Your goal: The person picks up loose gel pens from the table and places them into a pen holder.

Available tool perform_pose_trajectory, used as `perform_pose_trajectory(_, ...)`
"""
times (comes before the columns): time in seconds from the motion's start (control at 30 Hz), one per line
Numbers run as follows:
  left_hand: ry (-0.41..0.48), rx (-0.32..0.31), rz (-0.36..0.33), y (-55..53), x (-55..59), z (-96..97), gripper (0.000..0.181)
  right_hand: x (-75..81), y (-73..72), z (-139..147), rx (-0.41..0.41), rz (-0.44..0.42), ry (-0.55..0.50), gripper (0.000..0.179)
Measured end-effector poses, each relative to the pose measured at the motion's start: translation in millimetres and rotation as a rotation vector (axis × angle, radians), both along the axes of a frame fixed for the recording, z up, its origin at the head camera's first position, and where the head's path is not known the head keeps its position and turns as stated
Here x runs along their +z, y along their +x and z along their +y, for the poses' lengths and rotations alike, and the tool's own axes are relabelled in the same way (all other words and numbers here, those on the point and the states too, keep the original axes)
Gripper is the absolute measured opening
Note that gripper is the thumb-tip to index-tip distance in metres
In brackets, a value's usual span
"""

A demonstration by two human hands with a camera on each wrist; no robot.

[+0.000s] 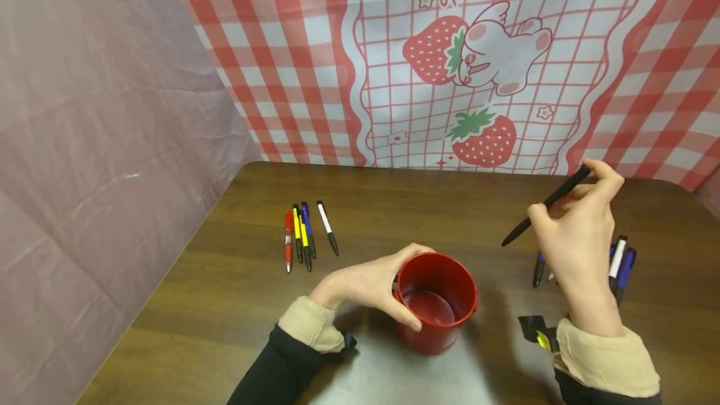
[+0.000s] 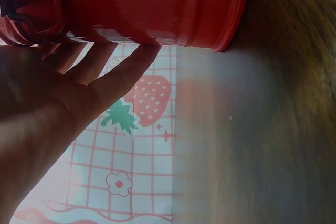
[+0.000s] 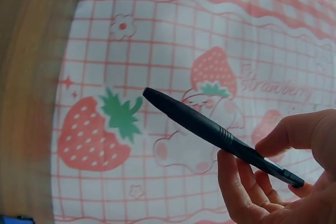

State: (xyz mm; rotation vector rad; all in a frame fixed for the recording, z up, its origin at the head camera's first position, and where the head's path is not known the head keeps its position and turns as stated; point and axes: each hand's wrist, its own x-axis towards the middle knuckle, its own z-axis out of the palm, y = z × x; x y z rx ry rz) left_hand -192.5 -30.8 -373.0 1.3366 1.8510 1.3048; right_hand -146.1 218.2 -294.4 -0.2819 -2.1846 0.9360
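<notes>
A red bucket-like cup [image 1: 430, 336] stands upright on the table, and nothing shows inside it. My left hand [image 1: 374, 280] grips its left side, thumb over the near side and fingers around the far side; the left wrist view shows the fingers against the red wall [image 2: 142, 3]. Up and to the right of the cup, my right hand [image 1: 582, 236] pinches a black pen [image 1: 545, 205] above the table, tilted with one tip down toward the left. In the right wrist view the pen [image 3: 199, 127] lies between thumb and fingers.
On the left of the wooden table [image 1: 225, 311] lie a red pen [image 1: 289, 241], a white pen [image 1: 327, 227] and several yellow and blue ones. Partly behind my right hand are more pens, including a white one [image 1: 617, 261] and a blue one [image 1: 624, 275]. A strawberry-print cloth [image 1: 394, 111] hangs behind.
</notes>
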Motion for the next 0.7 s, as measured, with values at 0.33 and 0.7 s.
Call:
perform_pose_trajectory(0.33,0.005,-0.001,0.001,-0.2,-1.0,-0.1,0.083,20.3,20.7,-14.9,0.086,0.005,-0.119,0.062)
perform_pose_trajectory(0.7,0.022,0.001,-0.002,0.9,-1.3,0.7,0.083,25.6,30.9,-26.9,0.433,0.024,-0.070,0.043)
